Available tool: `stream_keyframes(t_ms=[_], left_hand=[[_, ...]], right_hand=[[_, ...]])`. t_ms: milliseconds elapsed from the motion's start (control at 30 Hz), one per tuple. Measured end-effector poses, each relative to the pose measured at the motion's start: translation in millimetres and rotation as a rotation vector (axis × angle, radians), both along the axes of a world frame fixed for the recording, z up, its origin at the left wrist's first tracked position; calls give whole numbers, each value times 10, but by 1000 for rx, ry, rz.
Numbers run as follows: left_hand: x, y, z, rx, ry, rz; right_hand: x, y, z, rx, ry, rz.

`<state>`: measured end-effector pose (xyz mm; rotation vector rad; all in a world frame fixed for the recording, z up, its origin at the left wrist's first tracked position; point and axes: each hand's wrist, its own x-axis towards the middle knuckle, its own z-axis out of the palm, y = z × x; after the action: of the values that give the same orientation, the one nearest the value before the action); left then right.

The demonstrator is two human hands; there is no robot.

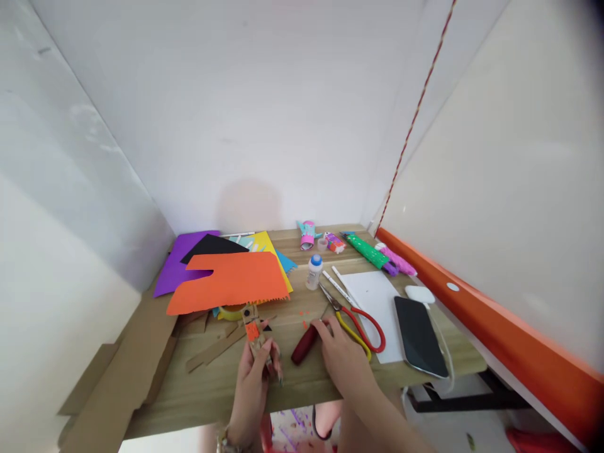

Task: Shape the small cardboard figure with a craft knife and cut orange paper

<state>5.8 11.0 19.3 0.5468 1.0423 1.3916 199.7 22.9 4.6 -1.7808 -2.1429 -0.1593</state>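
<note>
My left hand (257, 365) is closed around a small brown cardboard piece (249, 314), which bears a dark round spot and an orange paper patch. To its right, my right hand (342, 355) rests low over the table with fingers curled at the neck of a dark-red-handled awl (303, 346). The awl's thin metal shaft points away from me, partly behind the fingertips. Scissors (370, 327) with red and yellow handles lie just beyond that hand. Small orange paper scraps (304, 324) are scattered near the awl.
Orange sheet (231, 277) overlaps purple (177, 264), black and yellow sheets. Brown cardboard (127, 371) covers the left edge. Beyond the scissors stand a blue-capped glue bottle (314, 274) and paper crafts (307, 236). White paper (370, 289) and a phone (419, 336) lie right.
</note>
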Motion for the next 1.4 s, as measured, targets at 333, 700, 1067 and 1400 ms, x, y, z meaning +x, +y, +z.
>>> stream_keyframes(t_ms=[333,700,1067,1400], left_hand=[[-6,9,-127,81,-31,-10],[-12,21,-141,103,-68,-65],[-21,8,-168,84,-136,-130],[-20,16,-235,92,-123,-163]], right_hand=[[597,714,329,102,697,-200],[255,1449,262,-169,861,-55],[217,665,963,-357,1235,97],[265,66,921,-550,1200,-82]])
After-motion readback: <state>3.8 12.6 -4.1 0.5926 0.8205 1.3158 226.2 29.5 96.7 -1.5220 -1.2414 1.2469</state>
